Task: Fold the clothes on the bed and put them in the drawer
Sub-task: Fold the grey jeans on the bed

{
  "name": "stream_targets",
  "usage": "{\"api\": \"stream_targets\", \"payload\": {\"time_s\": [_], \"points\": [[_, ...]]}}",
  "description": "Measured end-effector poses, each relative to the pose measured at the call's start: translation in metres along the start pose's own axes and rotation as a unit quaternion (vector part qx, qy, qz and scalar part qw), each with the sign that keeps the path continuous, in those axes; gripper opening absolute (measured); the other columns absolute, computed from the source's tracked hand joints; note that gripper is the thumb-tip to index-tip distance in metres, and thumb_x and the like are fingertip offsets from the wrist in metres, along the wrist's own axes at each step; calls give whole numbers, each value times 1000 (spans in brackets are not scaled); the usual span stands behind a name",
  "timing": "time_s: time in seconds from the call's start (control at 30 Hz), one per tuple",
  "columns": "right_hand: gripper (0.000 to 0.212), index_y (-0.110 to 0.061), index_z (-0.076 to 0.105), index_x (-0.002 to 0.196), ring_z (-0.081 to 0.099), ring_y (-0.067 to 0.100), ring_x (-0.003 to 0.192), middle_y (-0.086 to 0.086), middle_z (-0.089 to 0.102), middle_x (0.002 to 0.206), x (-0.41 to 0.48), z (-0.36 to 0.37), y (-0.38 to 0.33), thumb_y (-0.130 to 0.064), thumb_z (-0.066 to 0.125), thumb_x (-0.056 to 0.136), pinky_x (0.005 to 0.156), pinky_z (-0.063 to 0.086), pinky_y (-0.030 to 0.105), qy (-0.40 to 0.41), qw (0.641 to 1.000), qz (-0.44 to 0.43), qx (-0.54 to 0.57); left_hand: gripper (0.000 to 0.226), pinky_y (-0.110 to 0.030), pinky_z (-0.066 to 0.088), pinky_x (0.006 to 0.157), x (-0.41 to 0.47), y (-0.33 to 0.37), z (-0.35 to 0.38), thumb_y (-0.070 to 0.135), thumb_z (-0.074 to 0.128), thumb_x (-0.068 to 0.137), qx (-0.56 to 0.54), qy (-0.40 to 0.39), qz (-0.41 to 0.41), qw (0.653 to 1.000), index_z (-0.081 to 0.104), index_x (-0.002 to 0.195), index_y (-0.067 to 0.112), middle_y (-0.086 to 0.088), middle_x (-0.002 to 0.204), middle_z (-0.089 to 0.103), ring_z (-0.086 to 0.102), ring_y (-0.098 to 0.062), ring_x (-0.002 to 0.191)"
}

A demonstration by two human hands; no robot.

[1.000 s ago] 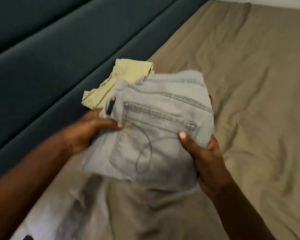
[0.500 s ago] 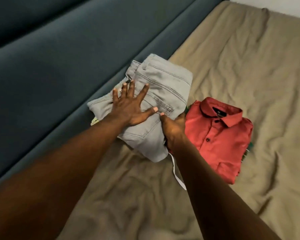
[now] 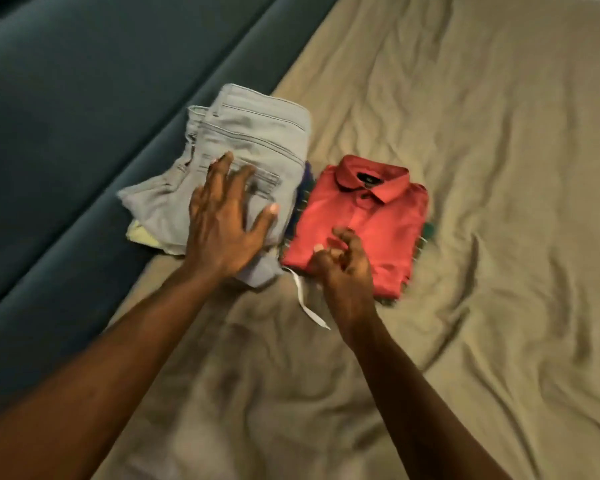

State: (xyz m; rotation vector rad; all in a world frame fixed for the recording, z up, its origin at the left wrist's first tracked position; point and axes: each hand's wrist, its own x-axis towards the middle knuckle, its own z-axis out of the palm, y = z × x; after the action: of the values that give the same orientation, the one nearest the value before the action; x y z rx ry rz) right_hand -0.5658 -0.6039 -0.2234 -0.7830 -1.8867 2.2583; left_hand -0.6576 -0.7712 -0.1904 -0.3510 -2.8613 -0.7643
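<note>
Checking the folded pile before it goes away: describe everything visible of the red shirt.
The red shirt is a collared button-front in smooth cloth, folded into a neat rectangle, collar farthest from the person. It lies flat atop a dark patterned garment whose edges peek out, right of the grey jeans. The right hand, fingers curled, is over its near left corner; contact is unclear.

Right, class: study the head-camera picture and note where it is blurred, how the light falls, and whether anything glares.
Head view: motion blur smears the left hand on the grey jeans and the right hand over the red shirt, so its grip is unreadable; same view: dim, warm light, soft shadows in the creases of the sheet, no glare; the frame's bottom is softest.
</note>
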Motion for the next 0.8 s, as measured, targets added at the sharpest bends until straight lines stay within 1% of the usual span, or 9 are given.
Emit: {"api": "stream_targets", "payload": {"time_s": [0.03, 0.13, 0.3, 0.47, 0.57, 0.67, 0.73, 0.77, 0.8], "points": [[31, -24, 58, 122, 58, 13, 69, -2, 62, 81, -17, -21, 3, -14, 68, 94, 68, 49, 28, 6, 999, -16, -28, 67, -55, 28, 120, -26, 17, 7, 56, 57, 93, -23, 8, 35, 999, 46, 149, 20, -8, 167, 25, 22, -27, 155], [22, -36, 66, 113, 70, 15, 78, -5, 72, 88, -79, -121, 26, -27, 65, 92, 75, 57, 31, 80, 987, -10, -136, 60, -56, 36, 116, -114, 92, 55, 48, 62, 94, -80, -61, 117, 988, 54, 143, 14, -13, 164, 33, 30, -29, 153], [22, -32, 70, 110, 70, 13, 81, -9, 74, 95, -181, -298, 52, -17, 63, 95, 76, 58, 33, 227, 958, 53, -168, 55, -55, 42, 111, -235, 227, 148, 50, 55, 96, -136, -240, 209, 938, 57, 139, 17, -8, 163, 34, 32, -28, 152], [24, -29, 71, 111, 68, 8, 88, -13, 73, 101, -273, -465, 68, -11, 63, 97, 76, 54, 25, 365, 909, 86, -183, 59, -48, 39, 114, -331, 377, 237, 54, 50, 94, -109, -314, 335, 882, 56, 141, 18, -10, 162, 35, 30, -29, 152], [28, -24, 69, 118, 65, 10, 98, -6, 67, 110, -329, -571, 69, -13, 61, 93, 81, 54, 31, 470, 839, 48, -270, 62, -48, 34, 117, -382, 469, 285, 53, 50, 94, -97, -328, 391, 855, 55, 144, 16, -13, 163, 35, 28, -30, 154], [39, -15, 64, 125, 58, 29, 115, 8, 60, 118, -375, -671, 55, -21, 61, 86, 99, 49, 47, 554, 741, 9, -380, 66, -54, 32, 118, -417, 536, 332, 52, 51, 93, -71, -319, 412, 851, 52, 146, 14, -15, 163, 34, 27, -33, 154], [57, -14, 56, 136, 46, 38, 130, 16, 53, 134, -402, -737, 43, -34, 66, 84, 107, 39, 52, 599, 670, 50, -435, 71, -56, 25, 121, -436, 572, 363, 56, 46, 93, -36, -327, 412, 850, 47, 151, 14, -14, 166, 29, 22, -33, 156], [71, -15, 48, 146, 36, 38, 140, 18, 43, 146, -407, -756, 35, -43, 68, 83, 112, 33, 55, 604, 645, 88, -460, 74, -57, 18, 124, -435, 573, 371, 59, 44, 93, -9, -323, 404, 856, 44, 153, 15, -13, 168, 25, 17, -32, 157], [87, -18, 35, 154, 25, 38, 148, 18, 30, 158, -418, -787, 33, -53, 70, 83, 115, 27, 57, 593, 637, 137, -473, 76, -58, 11, 125, -444, 584, 383, 61, 41, 94, 27, -318, 406, 857, 41, 155, 17, -11, 170, 21, 12, -31, 158]]}}
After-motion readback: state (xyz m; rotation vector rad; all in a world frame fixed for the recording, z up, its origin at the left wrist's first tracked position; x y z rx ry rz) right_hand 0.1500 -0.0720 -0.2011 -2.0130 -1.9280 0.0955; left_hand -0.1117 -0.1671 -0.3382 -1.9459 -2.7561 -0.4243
